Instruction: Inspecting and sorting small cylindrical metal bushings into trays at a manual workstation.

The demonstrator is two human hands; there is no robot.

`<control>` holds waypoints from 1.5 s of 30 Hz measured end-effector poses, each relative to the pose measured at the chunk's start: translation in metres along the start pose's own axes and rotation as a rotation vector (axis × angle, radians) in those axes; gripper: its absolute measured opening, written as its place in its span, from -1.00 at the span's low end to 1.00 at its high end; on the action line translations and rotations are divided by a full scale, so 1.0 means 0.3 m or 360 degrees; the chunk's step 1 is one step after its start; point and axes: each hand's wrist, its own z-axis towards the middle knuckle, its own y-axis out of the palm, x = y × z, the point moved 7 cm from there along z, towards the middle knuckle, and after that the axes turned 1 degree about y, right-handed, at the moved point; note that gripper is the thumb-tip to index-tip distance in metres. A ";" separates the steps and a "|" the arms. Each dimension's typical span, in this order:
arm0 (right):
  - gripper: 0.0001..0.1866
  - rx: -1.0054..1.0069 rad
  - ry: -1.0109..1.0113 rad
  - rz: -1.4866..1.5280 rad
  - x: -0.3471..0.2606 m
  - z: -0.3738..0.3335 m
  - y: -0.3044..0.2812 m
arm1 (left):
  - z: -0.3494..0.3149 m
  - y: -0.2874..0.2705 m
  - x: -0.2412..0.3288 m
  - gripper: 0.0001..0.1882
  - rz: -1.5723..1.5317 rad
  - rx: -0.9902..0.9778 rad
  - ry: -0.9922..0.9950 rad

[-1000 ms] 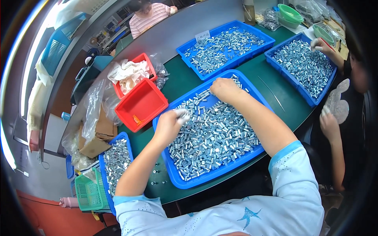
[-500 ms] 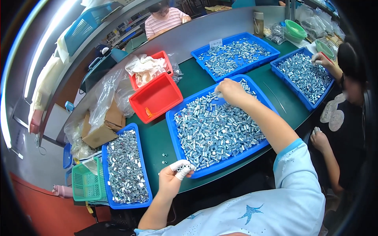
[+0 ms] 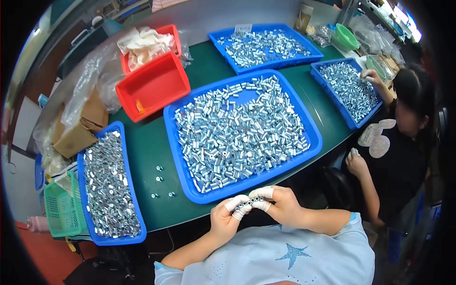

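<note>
Left hand [image 3: 227, 216] and right hand [image 3: 283, 205], equally near, both pinch a row of metal cylinders [image 3: 250, 202] running left-right between them, by the central blue tray's [image 3: 204, 196] near rim.

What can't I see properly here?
Head view:
How long the row of metal pieces is: left hand and right hand may cover some.
Most of the big blue tray's bottom: under piled pieces.
Someone in pink: cut off by the top edge.
Inside the back red bin: under white cloth.
</note>
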 end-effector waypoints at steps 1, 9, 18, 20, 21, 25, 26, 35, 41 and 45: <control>-0.79 0.0008 0.0047 -0.0006 0.020 -0.024 0.000 | -0.014 0.014 -0.011 -0.82 0.0029 -0.0027 0.0008; -0.78 0.0051 0.0422 0.0234 0.205 -0.120 0.043 | -0.047 0.071 -0.087 -0.80 0.0174 -0.0247 -0.0212; -0.78 -0.0003 0.0356 0.0117 0.236 -0.137 0.082 | -0.136 0.078 -0.192 -0.81 -0.0202 -0.0233 -0.0445; -0.77 -0.0045 0.0258 -0.0056 0.224 -0.143 0.089 | -0.155 0.082 -0.214 -0.80 -0.0300 -0.0220 -0.0494; -0.77 -0.0050 0.0273 -0.0052 0.228 -0.147 0.093 | -0.163 0.084 -0.225 -0.80 -0.0395 -0.0202 -0.0523; -0.75 -0.0013 0.0167 -0.0144 0.223 -0.151 0.097 | -0.183 0.095 -0.258 -0.78 -0.0612 -0.0190 -0.0633; -0.75 -0.0005 0.0127 -0.0159 0.221 -0.151 0.097 | -0.188 0.099 -0.266 -0.78 -0.0670 -0.0193 -0.0666; -0.74 -0.0101 0.0024 -0.0301 0.210 -0.143 0.091 | -0.214 0.129 -0.308 -0.78 -0.0990 -0.0175 -0.0762; -0.74 -0.0132 -0.0031 -0.0409 0.201 -0.151 0.083 | -0.218 0.144 -0.307 -0.74 -0.1038 -0.0256 -0.0732; -0.73 -0.0163 -0.0016 -0.0450 0.197 -0.156 0.081 | -0.226 0.158 -0.320 -0.75 -0.1130 -0.0272 -0.0778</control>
